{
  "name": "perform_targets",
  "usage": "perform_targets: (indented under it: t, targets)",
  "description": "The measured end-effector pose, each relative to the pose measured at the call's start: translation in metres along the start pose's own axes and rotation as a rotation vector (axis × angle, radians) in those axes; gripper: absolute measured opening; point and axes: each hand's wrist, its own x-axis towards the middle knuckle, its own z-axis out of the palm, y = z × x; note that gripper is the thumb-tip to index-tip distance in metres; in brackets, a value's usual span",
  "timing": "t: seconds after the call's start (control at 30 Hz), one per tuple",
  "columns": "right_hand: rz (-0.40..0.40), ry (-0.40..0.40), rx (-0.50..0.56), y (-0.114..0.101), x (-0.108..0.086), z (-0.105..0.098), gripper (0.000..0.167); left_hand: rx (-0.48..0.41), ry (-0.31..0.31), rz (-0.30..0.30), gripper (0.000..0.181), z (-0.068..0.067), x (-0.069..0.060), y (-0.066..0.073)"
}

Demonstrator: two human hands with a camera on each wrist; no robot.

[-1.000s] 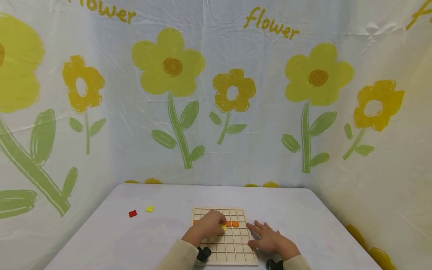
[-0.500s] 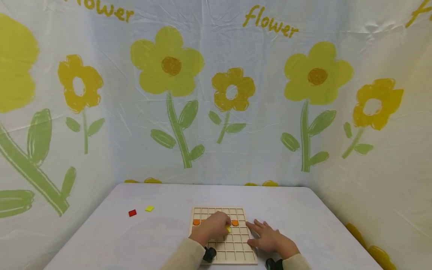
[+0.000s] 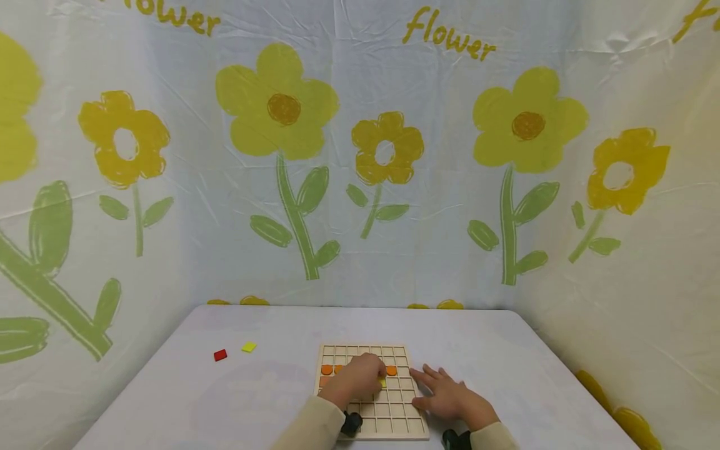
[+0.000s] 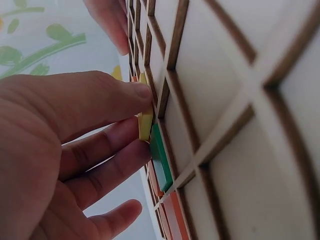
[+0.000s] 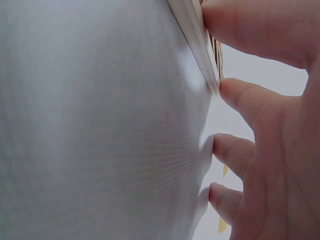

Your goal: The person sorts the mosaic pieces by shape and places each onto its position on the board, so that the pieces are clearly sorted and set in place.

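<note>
My left hand (image 3: 357, 378) pinches a yellow square tile (image 4: 145, 117) between thumb and fingers, at a cell of the wooden grid board (image 3: 396, 412). Beside that tile, a green tile (image 4: 161, 159) sits in the grid, with an orange-red tile (image 4: 176, 216) beyond it. An orange disc (image 3: 391, 370) shows to the right of the hand, and another orange disc (image 3: 327, 370) lies at the board's left side. My right hand (image 3: 445, 397) has its fingers spread; thumb and index fingertip touch the board's right edge (image 5: 200, 45). The left hand hides part of the board's middle.
On the white table (image 3: 169, 400), a red tile (image 3: 220, 355) and a yellow tile (image 3: 249, 347) lie left of the board. A flower-print curtain (image 3: 360, 262) surrounds the table at the back and sides.
My left hand has shifted to the right across the board with the yellow tile, mostly in the first half second. Orange discs at the left have come into sight. The right hand stays put.
</note>
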Motion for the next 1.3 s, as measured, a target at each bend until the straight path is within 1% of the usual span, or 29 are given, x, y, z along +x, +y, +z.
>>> perform_targets:
  t: [0.13, 0.23, 0.33, 0.53, 0.6, 0.63, 0.73, 0.87, 0.93, 1.13, 1.23, 1.3]
  targets:
    - [-0.001, 0.003, -0.003, 0.0, 0.0, 0.0, 0.068, -0.001, -0.018, -0.01, 0.021, -0.001, 0.001, 0.001]
    - [0.0, 0.006, -0.006, 0.0, 0.0, 0.0, 0.069, 0.01, -0.026, -0.006, 0.023, -0.001, 0.002, 0.001]
    - [0.001, 0.004, -0.002, 0.0, 0.0, -0.001, 0.069, 0.024, -0.023, 0.009, 0.022, -0.001, 0.001, 0.0]
    - [0.0, -0.014, 0.006, -0.002, -0.001, -0.001, 0.069, 0.01, -0.005, 0.022, 0.019, -0.001, -0.002, -0.003]
    - [0.001, -0.013, 0.003, -0.002, -0.002, -0.001, 0.069, 0.013, 0.001, 0.044, 0.016, -0.001, -0.004, -0.004]
    - [0.001, -0.012, 0.004, -0.003, -0.002, -0.001, 0.069, 0.009, 0.004, 0.054, 0.015, -0.001, -0.004, -0.005]
    - [-0.001, -0.004, 0.003, -0.003, -0.002, -0.002, 0.068, -0.022, 0.017, 0.067, 0.019, -0.003, -0.007, -0.008]
    - [-0.007, 0.008, -0.003, -0.003, -0.001, -0.002, 0.068, -0.108, 0.03, 0.052, 0.027, -0.006, -0.011, -0.012]
    - [-0.006, 0.008, -0.01, -0.002, -0.001, -0.001, 0.068, -0.136, 0.033, 0.055, 0.026, -0.008, -0.013, -0.015]
    - [0.003, 0.0, -0.015, -0.003, 0.0, 0.0, 0.07, -0.125, 0.054, 0.048, 0.023, -0.014, -0.02, -0.021]
    - [0.006, -0.001, -0.011, -0.003, 0.0, 0.0, 0.07, -0.114, 0.074, 0.058, 0.021, -0.018, -0.023, -0.027]
    - [0.008, -0.003, -0.01, -0.003, 0.0, -0.001, 0.07, -0.115, 0.082, 0.047, 0.022, -0.022, -0.025, -0.03]
